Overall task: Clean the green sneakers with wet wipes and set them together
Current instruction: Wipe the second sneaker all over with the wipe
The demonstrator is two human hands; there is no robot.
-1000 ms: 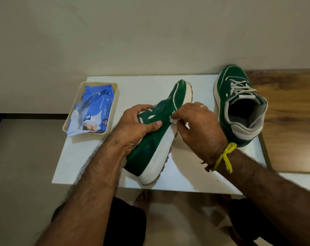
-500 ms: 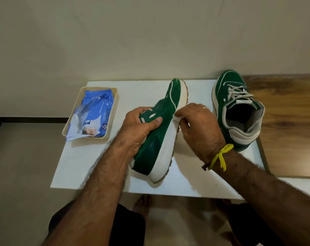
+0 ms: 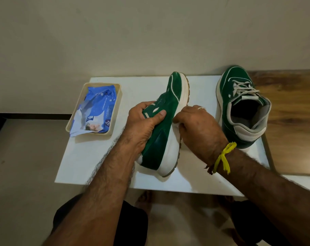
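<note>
One green sneaker (image 3: 170,110) with a white sole is tipped on its side in the middle of the white board (image 3: 97,157). My left hand (image 3: 143,125) grips its upper around the opening. My right hand (image 3: 196,128) pinches a white wet wipe (image 3: 176,124), mostly hidden under the fingers, against the sole's white edge. The second green sneaker (image 3: 239,107) stands upright at the right, laces up, apart from both hands.
A beige tray (image 3: 115,125) at the left holds a blue wet wipe pack (image 3: 95,110). The board lies near a wall, with a wooden surface (image 3: 289,121) to the right. Bare feet and knees show below the board's front edge.
The held sneaker has turned more upright on its side, toe pointing further toward the wall. My right hand with the wipe has slid along the white sole edge.
</note>
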